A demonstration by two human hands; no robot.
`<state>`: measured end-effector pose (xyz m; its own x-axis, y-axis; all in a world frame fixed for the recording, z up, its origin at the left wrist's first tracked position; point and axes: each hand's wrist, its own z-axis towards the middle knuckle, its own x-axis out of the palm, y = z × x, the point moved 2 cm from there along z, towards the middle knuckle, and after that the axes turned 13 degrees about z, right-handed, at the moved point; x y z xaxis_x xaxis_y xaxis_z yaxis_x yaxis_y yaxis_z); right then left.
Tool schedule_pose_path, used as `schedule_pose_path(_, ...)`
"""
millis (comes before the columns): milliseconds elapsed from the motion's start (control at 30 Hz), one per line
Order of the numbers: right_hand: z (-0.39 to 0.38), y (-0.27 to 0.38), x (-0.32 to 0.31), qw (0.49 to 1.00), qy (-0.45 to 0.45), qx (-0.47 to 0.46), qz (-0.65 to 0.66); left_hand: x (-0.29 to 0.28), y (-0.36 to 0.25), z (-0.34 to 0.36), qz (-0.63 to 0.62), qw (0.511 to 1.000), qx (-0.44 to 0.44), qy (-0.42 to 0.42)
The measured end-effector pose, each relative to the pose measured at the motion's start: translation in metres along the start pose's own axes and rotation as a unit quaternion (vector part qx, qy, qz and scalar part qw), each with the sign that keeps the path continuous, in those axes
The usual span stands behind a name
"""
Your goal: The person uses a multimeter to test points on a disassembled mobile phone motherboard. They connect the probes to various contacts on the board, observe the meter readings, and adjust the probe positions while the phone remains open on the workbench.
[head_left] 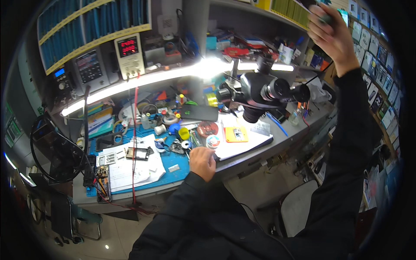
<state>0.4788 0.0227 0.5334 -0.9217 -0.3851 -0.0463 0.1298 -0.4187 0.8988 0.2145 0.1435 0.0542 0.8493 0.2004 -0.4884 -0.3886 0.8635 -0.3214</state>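
Observation:
High at the upper right, my right hand (333, 41) is raised with its fingers curled round a small dark, rounded thing (324, 18); blur hides its kind. My left hand (203, 164) rests at the front edge of the workbench with its fingers curled in, and whatever they may hold is hidden. Just beyond it lie a round solder spool (212, 141) and a reddish disc (207, 128). An orange-yellow square piece (235, 134) sits on white paper, right of the spool. A black stereo microscope (264, 89) stands over that paper.
A blue mat (175, 168) carries papers (134, 171), a phone frame (137, 153) and small tools. Red wires (136, 102) hang down from a power supply (129, 56). A bright light bar (173, 78) crosses the bench. A chair (299, 208) stands at the lower right.

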Motion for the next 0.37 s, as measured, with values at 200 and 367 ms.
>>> schedule_pose_path(200, -0.176, -0.09, -0.017, 0.991, -0.125, -0.042, -0.026, -0.005, -0.001, 0.001, 0.013, 1.0, -0.012, 0.02)
schedule_pose_path(367, -0.235, -0.21, 0.017, 0.99, -0.097, -0.071, -0.078, -0.008, -0.002, 0.003, 0.035, 0.999, -0.021, 0.02)
